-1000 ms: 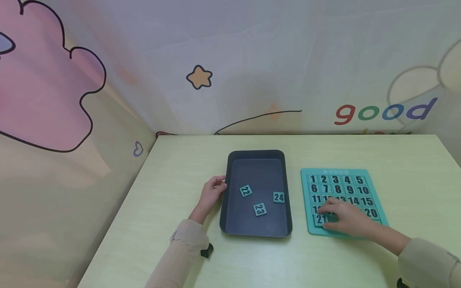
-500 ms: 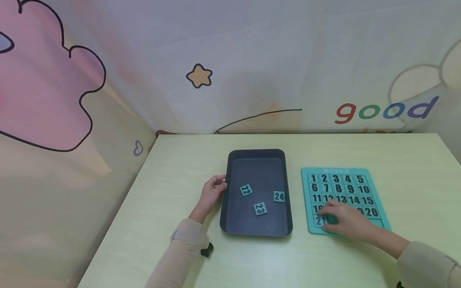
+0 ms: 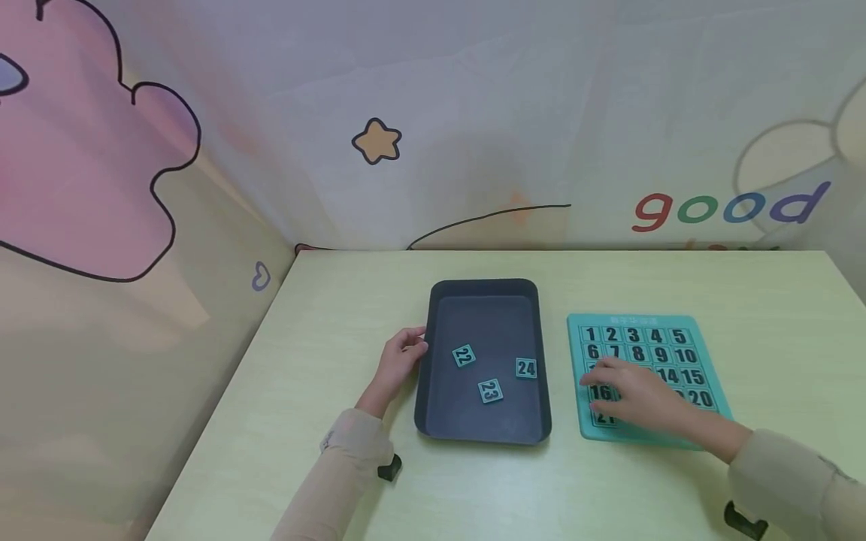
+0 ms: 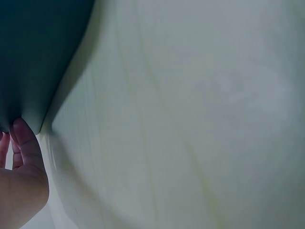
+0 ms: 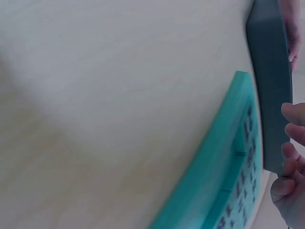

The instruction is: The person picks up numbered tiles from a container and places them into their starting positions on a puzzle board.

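My left hand (image 3: 398, 361) rests its fingertips and thumb against the outer left side of the dark tray (image 3: 483, 436). In the left wrist view its thumb (image 4: 27, 143) touches the tray wall. Over the lower left of the teal number board (image 3: 709, 421), my right hand (image 3: 639, 394) has its thumb and fingers spread apart, with nothing between them. It covers part of the lower rows. Tile 21 (image 3: 604, 421) sits in the bottom row's left slot, partly hidden by the thumb. Lying in the tray are tile 22 (image 3: 464, 355), tile 23 (image 3: 490, 391) and tile 24 (image 3: 525, 367).
Both things stand on a pale wooden table (image 3: 338, 300), the tray to the left of the board with a narrow gap between. A wall hanging (image 3: 473, 150) with printed drawings rises behind the table's back edge.
The right hand has come off tile 21, moving left and slightly away from me; the tile now sits in its slot. The left hand stays at the tray.
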Motion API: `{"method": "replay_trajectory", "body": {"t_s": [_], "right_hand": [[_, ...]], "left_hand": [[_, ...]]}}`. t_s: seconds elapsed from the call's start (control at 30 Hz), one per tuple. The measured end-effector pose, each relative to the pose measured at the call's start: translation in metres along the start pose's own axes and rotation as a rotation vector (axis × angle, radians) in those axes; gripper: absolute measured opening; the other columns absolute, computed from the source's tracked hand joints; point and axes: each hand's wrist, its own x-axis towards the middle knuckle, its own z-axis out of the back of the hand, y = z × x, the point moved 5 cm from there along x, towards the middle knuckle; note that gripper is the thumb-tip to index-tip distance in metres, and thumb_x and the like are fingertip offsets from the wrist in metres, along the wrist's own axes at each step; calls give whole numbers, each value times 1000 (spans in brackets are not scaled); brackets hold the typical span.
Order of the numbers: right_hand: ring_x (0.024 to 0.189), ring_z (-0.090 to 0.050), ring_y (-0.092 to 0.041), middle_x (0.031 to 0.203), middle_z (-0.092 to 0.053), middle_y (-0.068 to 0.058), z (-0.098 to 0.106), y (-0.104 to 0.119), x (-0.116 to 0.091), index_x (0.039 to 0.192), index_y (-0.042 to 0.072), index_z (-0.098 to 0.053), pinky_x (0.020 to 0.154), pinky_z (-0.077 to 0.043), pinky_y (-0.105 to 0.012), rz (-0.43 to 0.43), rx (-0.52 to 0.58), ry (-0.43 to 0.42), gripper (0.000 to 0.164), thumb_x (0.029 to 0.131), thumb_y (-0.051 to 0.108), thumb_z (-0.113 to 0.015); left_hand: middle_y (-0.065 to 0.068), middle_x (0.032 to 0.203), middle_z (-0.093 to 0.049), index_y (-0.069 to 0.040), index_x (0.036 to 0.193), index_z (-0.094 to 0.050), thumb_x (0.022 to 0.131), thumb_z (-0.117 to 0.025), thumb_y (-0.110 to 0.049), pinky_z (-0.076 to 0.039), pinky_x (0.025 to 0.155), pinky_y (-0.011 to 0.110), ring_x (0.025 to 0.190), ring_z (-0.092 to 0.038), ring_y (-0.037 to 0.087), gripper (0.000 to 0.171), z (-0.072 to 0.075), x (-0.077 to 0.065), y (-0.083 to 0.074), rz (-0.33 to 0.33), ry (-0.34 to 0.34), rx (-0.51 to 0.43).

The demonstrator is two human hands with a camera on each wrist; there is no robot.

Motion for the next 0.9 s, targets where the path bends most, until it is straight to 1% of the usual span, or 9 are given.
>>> {"method": "replay_trajectory", "body": {"t_s": [0.1, 0.27, 0.33, 0.4, 0.5, 0.63, 0.77, 0.9], "right_hand": [[64, -42, -6, 84, -50, 3, 5, 7, 10, 100, 11, -64, 52, -35, -17, 6, 9, 0, 27, 76, 22, -66], [68, -47, -10, 87, -55, -1, 12, 22, 30, 101, 11, -64, 54, -39, -18, -2, 24, -15, 28, 77, 22, -66], [69, -48, -12, 89, -56, -2, 12, 29, 39, 102, 10, -64, 54, -40, -18, -4, 33, -4, 29, 77, 23, -66], [70, -48, -13, 89, -56, -3, 11, 36, 47, 103, 9, -64, 54, -39, -18, 7, 39, 4, 30, 76, 23, -66], [69, -48, -14, 90, -57, -4, 9, 46, 58, 103, 8, -64, 53, -38, -19, 45, 41, 17, 30, 76, 23, -66], [72, -51, -15, 91, -57, -5, 2, 55, 72, 102, 7, -64, 58, -41, -20, 81, 39, 39, 30, 77, 24, -65], [79, -56, -16, 91, -58, -3, -7, 60, 86, 102, 7, -64, 66, -47, -25, 91, 24, 66, 30, 78, 25, -64], [81, -56, -17, 93, -60, -4, -16, 65, 97, 104, 7, -63, 70, -48, -29, 70, 27, 104, 33, 77, 27, -64]], "left_hand": [[9, 91, -54, -4, 115, -56, 85, -53, -7, -44, 64, 22, 74, -50, 13, 31, 0, 0, -1, -5, 6, 1], [9, 91, -54, -3, 116, -55, 85, -52, -6, -43, 63, 21, 73, -49, 11, 31, 1, -1, -3, -11, 18, -6], [9, 91, -54, -2, 117, -55, 85, -53, -6, -43, 63, 21, 73, -49, 11, 32, 1, -2, -4, -2, 27, -20], [9, 90, -54, 0, 117, -54, 85, -53, -5, -43, 63, 21, 73, -49, 11, 32, 1, -4, -8, 0, 37, -28], [9, 89, -53, 2, 117, -53, 85, -52, -4, -42, 63, 21, 73, -48, 11, 32, 1, -11, -18, -1, 44, -23], [10, 89, -53, 4, 118, -52, 85, -50, -3, -42, 63, 20, 72, -48, 10, 33, 1, -19, -28, 5, 38, -5], [10, 89, -54, 4, 118, -52, 85, -50, -3, -42, 63, 21, 72, -47, 10, 33, 1, -19, -27, 11, 38, -6], [10, 90, -54, 2, 117, -53, 85, -52, -4, -42, 62, 21, 72, -48, 11, 33, 2, -9, -16, 9, 47, -28]]}}
